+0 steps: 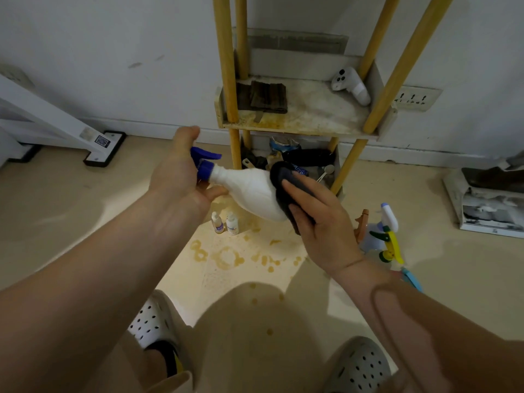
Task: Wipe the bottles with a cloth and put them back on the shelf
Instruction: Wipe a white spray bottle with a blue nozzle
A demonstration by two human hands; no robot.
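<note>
White spray bottle (249, 188) against dark cloth (280, 171), small bottles (217, 222) below, shelf (297, 129) behind.

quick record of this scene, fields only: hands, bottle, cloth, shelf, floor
left hand: grips spray bottle at its neck
right hand: holds cloth against the bottle's base
bottle state: white, blue trigger, tilted, off the shelf
shelf: folded dark cloth, white device
floor: two small bottles, more spray bottles at right
</note>
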